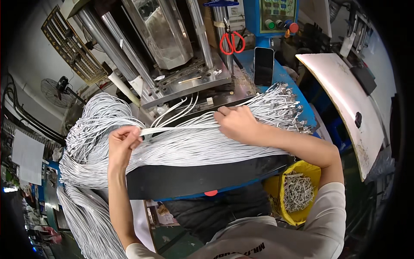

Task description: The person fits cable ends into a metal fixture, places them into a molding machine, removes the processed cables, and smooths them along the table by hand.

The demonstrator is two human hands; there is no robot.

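A thick bundle of white cables (pixel 185 149) lies across the black work surface in front of me, with metal connector ends fanned out at its right. My left hand (pixel 123 140) pinches a few white cables (pixel 179 129) near the bundle's left part. Those strands run taut to the right, just above the rest. My right hand (pixel 235 123) is closed around the same strands at the upper middle of the bundle; its palm hides part of them. Behind, a few loose cable ends (pixel 181 105) stick up by the press base.
A metal press (pixel 187 88) with upright columns stands behind the bundle. Red-handled scissors (pixel 232 42) hang there, beside a phone (pixel 263 65) and a blue control box (pixel 271 17). At lower right is a yellow-lined bin (pixel 286 213) of small scrap pieces. More cables (pixel 88 220) hang at left.
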